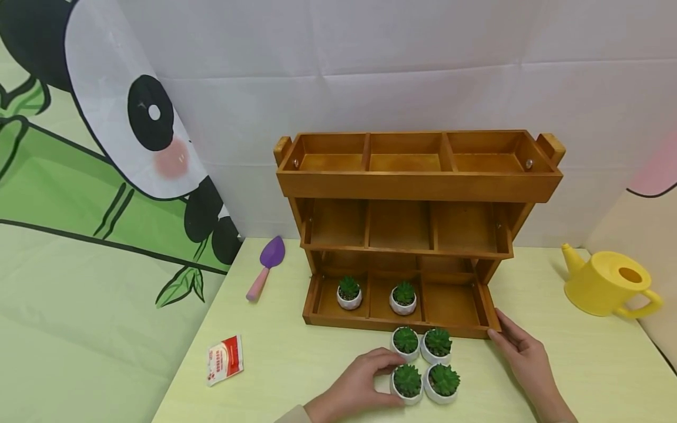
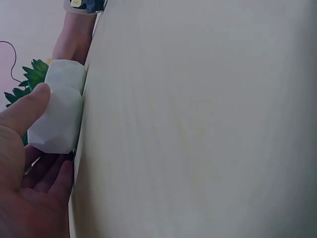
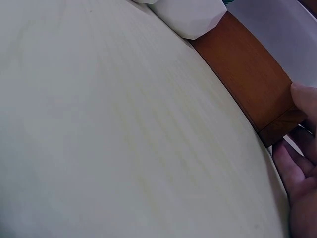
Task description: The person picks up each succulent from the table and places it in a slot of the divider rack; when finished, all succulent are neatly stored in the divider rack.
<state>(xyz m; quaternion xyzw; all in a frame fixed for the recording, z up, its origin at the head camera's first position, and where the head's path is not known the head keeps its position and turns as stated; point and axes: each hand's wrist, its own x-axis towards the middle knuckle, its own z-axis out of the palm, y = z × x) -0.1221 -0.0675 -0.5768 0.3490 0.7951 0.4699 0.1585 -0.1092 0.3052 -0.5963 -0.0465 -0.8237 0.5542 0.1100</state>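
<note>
My left hand [image 1: 365, 382] holds the near-left potted succulent [image 1: 407, 383] between thumb and fingers. In the left wrist view the thumb lies against a faceted white pot [image 2: 57, 124], fingers curled on its other side. Three more potted succulents, at back left [image 1: 406, 342], back right [image 1: 437, 343] and near right [image 1: 443, 383], stand close beside it. With thumb and fingers, my right hand [image 1: 523, 352] grips the front right corner of the wooden shelf's [image 1: 418, 186] bottom tier; the right wrist view shows that corner [image 3: 277, 121]. Two potted succulents stand in that tier's left [image 1: 349, 296] and middle [image 1: 403, 299] compartments.
A purple trowel [image 1: 271, 254] with a pink handle lies left of the shelf. Nearer the front left is a red and white packet [image 1: 224, 359]. At the right stands a yellow watering can [image 1: 605, 282]. A printed cloth [image 1: 402, 53] hangs behind the table.
</note>
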